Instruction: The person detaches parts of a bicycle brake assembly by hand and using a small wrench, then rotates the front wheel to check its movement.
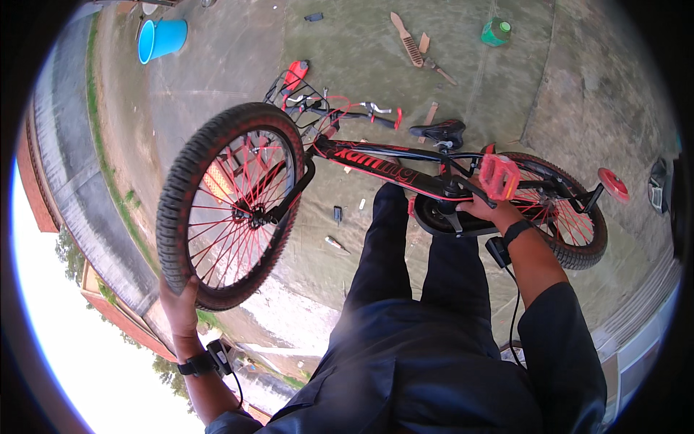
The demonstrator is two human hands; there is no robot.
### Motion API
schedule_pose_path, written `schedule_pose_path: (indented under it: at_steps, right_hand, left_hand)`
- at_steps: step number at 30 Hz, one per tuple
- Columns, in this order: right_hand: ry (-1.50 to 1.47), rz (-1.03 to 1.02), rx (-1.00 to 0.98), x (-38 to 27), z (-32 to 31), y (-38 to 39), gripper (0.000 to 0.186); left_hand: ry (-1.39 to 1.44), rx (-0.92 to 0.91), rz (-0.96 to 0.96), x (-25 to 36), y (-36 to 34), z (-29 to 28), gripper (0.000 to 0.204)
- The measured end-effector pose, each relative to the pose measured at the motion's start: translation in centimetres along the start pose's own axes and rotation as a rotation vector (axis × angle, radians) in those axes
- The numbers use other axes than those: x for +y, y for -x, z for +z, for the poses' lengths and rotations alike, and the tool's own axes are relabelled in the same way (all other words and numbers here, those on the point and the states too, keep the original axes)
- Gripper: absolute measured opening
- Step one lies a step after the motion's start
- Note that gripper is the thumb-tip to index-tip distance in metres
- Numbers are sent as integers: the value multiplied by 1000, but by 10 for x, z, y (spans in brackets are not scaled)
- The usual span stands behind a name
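A small black-and-red bicycle (383, 163) leans over in front of me, its seat and handlebar (361, 112) on the far side. Its front wheel (168, 188), at the left, looks large and close, with red spokes and a knobbly black tyre. My left hand (179, 300) is closed round the near edge of that tyre. By the crank, below the red pedal (499, 176), my right hand (481, 211) grips the bicycle; which part its fingers wrap is partly hidden. The rear wheel (589, 246) and a red training wheel (613, 184) are at the right.
On the concrete lie a wire brush (406, 40), a screwdriver-like tool (439, 70), a small dark block (337, 213) and a slim tool (336, 244). A blue bucket (163, 40) and a green container (496, 32) are farther off. A dark shoe-like object (657, 184) lies at the right.
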State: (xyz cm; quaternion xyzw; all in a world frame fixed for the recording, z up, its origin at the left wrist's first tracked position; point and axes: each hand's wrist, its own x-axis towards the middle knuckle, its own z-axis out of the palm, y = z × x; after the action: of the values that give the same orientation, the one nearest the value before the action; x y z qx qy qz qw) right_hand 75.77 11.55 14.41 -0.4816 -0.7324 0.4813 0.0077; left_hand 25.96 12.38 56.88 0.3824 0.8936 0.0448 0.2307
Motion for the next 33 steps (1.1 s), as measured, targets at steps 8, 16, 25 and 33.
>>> schedule_pose_path:
  at_steps: [8, 16, 25, 33]
  right_hand:
    - [-96, 52, -107, 7, 9, 4, 79]
    - [-178, 126, -260, 4, 14, -5, 77]
    - [-9, 45, -127, 0, 15, -8, 66]
    - [170, 38, -171, -26, -16, -14, 62]
  left_hand:
    - [514, 231, -314, -36, 33, 18, 25]
    - [796, 320, -416, -55, 38, 49, 26]
    - [785, 297, -380, -59, 27, 46, 40]
    - [857, 304, -372, -58, 28, 54, 40]
